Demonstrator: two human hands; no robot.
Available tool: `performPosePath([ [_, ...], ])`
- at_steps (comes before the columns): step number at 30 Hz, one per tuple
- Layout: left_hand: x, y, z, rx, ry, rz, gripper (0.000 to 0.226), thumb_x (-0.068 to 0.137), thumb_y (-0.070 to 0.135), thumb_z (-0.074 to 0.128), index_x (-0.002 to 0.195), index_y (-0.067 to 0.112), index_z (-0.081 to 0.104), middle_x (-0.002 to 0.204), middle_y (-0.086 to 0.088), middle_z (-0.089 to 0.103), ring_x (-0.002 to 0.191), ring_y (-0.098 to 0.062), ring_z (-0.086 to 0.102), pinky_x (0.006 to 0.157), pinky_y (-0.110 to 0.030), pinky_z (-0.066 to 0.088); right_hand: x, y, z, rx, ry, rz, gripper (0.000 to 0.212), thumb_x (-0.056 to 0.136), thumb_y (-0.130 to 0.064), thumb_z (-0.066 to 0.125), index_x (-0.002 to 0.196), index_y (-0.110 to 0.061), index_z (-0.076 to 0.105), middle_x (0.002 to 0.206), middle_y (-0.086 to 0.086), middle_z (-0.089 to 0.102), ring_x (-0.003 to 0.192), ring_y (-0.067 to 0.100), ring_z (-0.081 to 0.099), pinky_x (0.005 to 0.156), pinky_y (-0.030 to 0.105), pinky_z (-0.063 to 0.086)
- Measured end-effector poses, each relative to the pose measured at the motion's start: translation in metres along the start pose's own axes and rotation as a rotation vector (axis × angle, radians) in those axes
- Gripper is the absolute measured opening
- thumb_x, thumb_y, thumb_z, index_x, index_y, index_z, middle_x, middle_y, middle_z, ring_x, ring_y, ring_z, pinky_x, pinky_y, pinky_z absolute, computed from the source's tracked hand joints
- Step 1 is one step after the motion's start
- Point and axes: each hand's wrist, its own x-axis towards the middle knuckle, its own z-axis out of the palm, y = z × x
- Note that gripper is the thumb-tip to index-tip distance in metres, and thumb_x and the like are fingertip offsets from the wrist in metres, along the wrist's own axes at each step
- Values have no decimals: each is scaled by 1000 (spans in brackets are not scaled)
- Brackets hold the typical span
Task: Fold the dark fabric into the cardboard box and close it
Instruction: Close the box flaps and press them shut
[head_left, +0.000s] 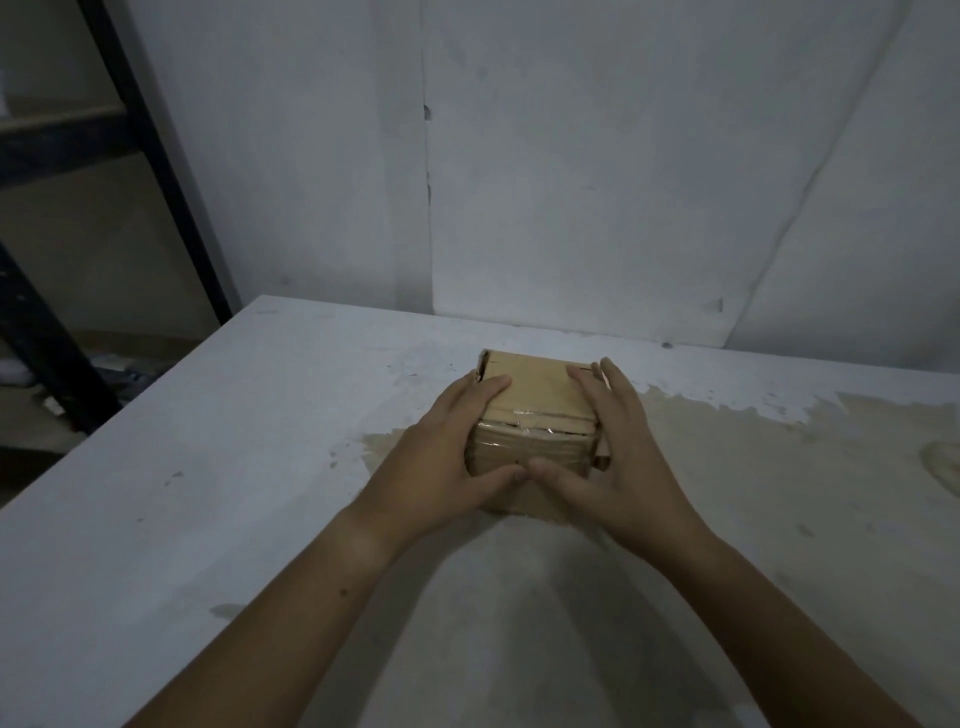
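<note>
A small brown cardboard box (537, 395) sits on the white table (208, 467), its top flaps down and clear tape across its front. My left hand (441, 457) grips its left side, fingers over the top edge and thumb on the front face. My right hand (618, 447) grips the right side the same way, and the two thumbs nearly meet at the front. No dark fabric is visible; the inside of the box is hidden.
The table's white coating is worn to bare tan (779, 467) on the right. A white wall (571, 182) rises just behind the table. A dark metal shelf frame (150, 156) stands at the far left past the table edge.
</note>
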Motion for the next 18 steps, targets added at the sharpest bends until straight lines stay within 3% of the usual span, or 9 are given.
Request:
performPosePath([
  [4, 0, 0, 2, 23, 6, -1, 84, 80, 53, 73, 150, 44, 28, 157, 13, 27, 134, -3, 39, 106, -14, 35, 3, -1, 1, -31, -5, -7, 70, 81, -44, 73, 142, -41, 39, 162, -15, 5, 140, -7, 15, 109, 32, 39],
  [7, -3, 3, 3, 26, 17, -5, 84, 81, 52, 72, 151, 43, 27, 159, 11, 26, 137, -6, 38, 106, -15, 33, 1, -1, 3, -52, -19, 11, 77, 80, -41, 75, 144, -37, 34, 163, -14, 4, 140, -4, 14, 112, 31, 36],
  [9, -3, 6, 2, 5, 14, -10, 88, 81, 49, 74, 152, 44, 24, 160, 14, 24, 139, -5, 35, 111, -21, 36, -3, -1, 4, 49, 45, 21, 87, 74, -41, 81, 142, -47, 26, 162, -14, 11, 143, -1, 19, 111, 36, 40],
  [11, -4, 7, 0, -73, -5, -37, 99, 80, 46, 77, 155, 45, 11, 159, 20, 25, 139, 0, 36, 111, -26, 40, -9, -4, 6, 181, 146, 45, 89, 68, -40, 85, 130, -62, 27, 157, -10, 26, 138, 3, 36, 102, 38, 50],
  [13, -6, 12, 0, -203, -12, -106, 106, 80, 50, 75, 153, 50, -2, 153, 24, 34, 132, 6, 43, 105, -20, 44, -15, -2, 8, 105, 257, 13, 75, 68, -40, 84, 130, -47, 41, 153, -10, 35, 129, 6, 48, 93, 38, 56],
  [15, -7, 18, 2, -284, 4, -157, 91, 89, 56, 62, 153, 52, -2, 148, 25, 39, 127, 8, 47, 99, -14, 43, -20, 3, 8, -15, 331, -44, 61, 75, -40, 80, 129, -26, 54, 152, -11, 40, 130, 10, 50, 94, 41, 55],
  [18, -1, 23, 3, -293, 57, -214, 66, 97, 57, 42, 153, 53, 6, 139, 27, 42, 122, 5, 46, 95, -16, 38, -18, 7, 1, -7, 342, -78, 29, 92, -30, 64, 119, -21, 64, 141, -12, 52, 128, 4, 50, 91, 35, 55],
])
